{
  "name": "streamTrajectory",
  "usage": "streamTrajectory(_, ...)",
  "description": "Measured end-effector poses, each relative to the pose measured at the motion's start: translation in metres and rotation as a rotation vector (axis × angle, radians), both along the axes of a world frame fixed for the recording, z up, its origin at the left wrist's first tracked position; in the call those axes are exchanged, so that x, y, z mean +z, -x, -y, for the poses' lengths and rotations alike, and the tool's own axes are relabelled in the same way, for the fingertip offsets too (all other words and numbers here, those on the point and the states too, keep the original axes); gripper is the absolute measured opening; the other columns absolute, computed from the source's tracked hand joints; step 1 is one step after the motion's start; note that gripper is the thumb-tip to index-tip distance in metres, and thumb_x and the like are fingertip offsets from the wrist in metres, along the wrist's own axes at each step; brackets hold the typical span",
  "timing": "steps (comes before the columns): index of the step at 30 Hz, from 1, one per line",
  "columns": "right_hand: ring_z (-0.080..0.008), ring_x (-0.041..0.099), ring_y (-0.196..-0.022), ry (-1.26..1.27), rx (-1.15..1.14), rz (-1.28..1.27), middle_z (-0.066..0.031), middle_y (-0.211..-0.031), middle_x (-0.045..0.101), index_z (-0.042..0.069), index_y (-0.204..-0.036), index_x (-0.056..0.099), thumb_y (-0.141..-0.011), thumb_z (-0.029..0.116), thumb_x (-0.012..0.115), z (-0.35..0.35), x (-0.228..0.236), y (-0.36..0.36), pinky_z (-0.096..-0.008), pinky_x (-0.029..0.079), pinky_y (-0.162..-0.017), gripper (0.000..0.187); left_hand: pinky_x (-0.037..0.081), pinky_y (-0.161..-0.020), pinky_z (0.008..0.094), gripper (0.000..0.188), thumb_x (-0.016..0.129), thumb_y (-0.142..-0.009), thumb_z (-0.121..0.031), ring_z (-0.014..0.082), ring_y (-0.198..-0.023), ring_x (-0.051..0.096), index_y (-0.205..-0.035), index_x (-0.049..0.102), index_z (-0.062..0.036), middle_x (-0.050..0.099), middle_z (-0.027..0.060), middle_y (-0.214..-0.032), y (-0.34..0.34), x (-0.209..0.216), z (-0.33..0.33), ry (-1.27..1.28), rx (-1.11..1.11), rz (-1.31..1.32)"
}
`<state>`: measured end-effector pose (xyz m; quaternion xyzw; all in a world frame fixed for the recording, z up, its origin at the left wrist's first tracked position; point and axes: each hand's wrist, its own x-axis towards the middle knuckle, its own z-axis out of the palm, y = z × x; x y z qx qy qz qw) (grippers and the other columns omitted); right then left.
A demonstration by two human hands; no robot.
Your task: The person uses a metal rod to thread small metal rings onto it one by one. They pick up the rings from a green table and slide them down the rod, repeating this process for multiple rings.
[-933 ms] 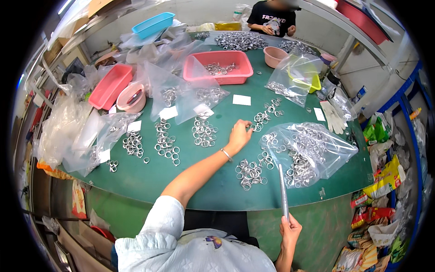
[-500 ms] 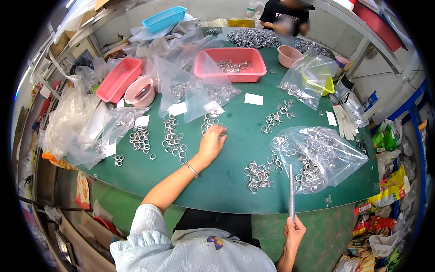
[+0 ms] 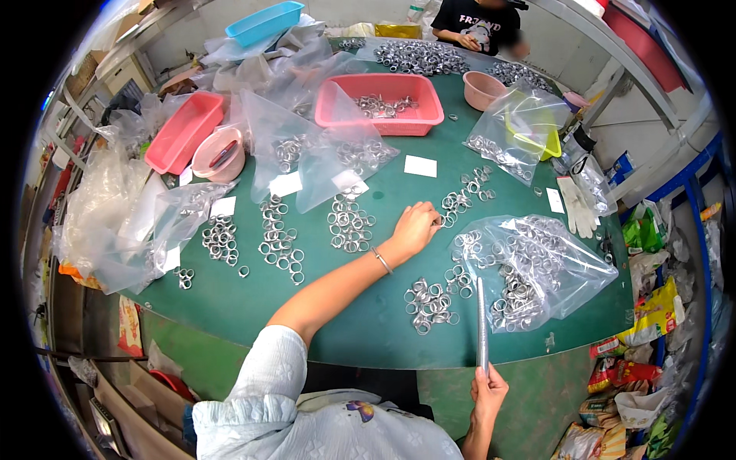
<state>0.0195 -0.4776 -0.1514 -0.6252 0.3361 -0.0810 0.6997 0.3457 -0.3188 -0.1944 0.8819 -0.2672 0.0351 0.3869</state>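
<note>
My left hand (image 3: 416, 229) is over the middle of the table, fingers closed in a pinch beside a short trail of silver rings (image 3: 458, 202). A ring seems to be at its fingertips, mostly hidden by them. At the table's front edge my right hand (image 3: 488, 386) grips the lower end of a tapered metal ring mandrel (image 3: 481, 322). The mandrel points up and away, with no ring on it. To its left lies a small heap of rings (image 3: 431, 305); to its right, a clear plastic bag (image 3: 571, 280) spills more rings.
Ring groups (image 3: 351, 226) lie at the left by bags and white paper slips (image 3: 420, 166). A pink basin (image 3: 379, 126) with rings stands farther back. Gloves (image 3: 576, 207) lie at the right edge. Across the table a person (image 3: 477, 29) sits near a large ring pile (image 3: 420, 57).
My left hand has moved right, from the middle ring group to the trail of rings. My right hand still grips the mandrel. The view has shifted slightly.
</note>
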Motion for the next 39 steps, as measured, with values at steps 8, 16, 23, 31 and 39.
streamTrajectory(8,-0.0001,0.032,-0.046,-0.039,-0.008,0.005,0.0076,-0.059,0.041,-0.005,-0.114,0.059,-0.086,0.011,0.064,0.001,0.000,-0.005,-0.0169,0.021,-0.041,0.033,0.048,-0.079,0.0255,0.023,0.060,-0.089,-0.017,0.0176,-0.098,0.061,-0.101,0.061,0.0026,0.063,0.0135,-0.105,0.046,0.051,-0.029,1.009,-0.145,-1.178)
streamTrajectory(16,0.0003,0.031,-0.046,-0.059,0.003,0.028,0.0082,-0.059,0.040,-0.005,-0.115,0.059,-0.085,0.011,0.065,-0.005,-0.002,-0.013,-0.0172,0.020,-0.041,0.034,0.050,-0.074,0.0236,0.021,0.062,-0.087,-0.014,0.0155,-0.089,0.063,-0.098,0.063,0.0038,0.066,0.0123,-0.093,0.060,0.059,-0.040,1.022,-0.104,-1.166)
streamTrajectory(23,-0.0001,0.030,-0.045,-0.058,0.014,0.024,0.0080,-0.058,0.039,-0.004,-0.114,0.059,-0.086,0.011,0.064,-0.001,-0.006,-0.012,-0.0173,0.019,-0.040,0.033,0.051,-0.063,0.0243,0.014,0.065,-0.082,-0.007,0.0139,-0.071,0.063,-0.091,0.064,0.0039,0.067,0.0108,-0.083,-0.010,0.011,-0.002,0.599,0.097,-0.613)
streamTrajectory(31,0.0003,0.031,-0.046,-0.017,-0.029,0.000,0.0085,-0.060,0.041,-0.004,-0.113,0.060,-0.085,0.008,0.063,0.003,-0.012,-0.008,-0.0171,0.020,-0.041,0.031,0.046,-0.074,0.0379,0.012,0.067,-0.075,-0.006,0.0289,-0.084,0.058,-0.085,0.066,-0.0004,0.058,0.0135,-0.091,-0.041,-0.004,0.016,0.115,0.093,-0.011)
streamTrajectory(39,0.0006,0.032,-0.047,-0.052,-0.024,0.016,0.0081,-0.060,0.042,-0.004,-0.114,0.060,-0.085,0.008,0.064,0.007,-0.009,-0.011,-0.0169,0.021,-0.042,0.032,0.040,-0.082,0.0381,0.028,0.070,-0.073,-0.012,0.0274,-0.095,0.049,-0.099,0.061,-0.0042,0.055,0.0090,-0.094,-0.015,0.007,0.020,-0.169,-0.077,0.206)
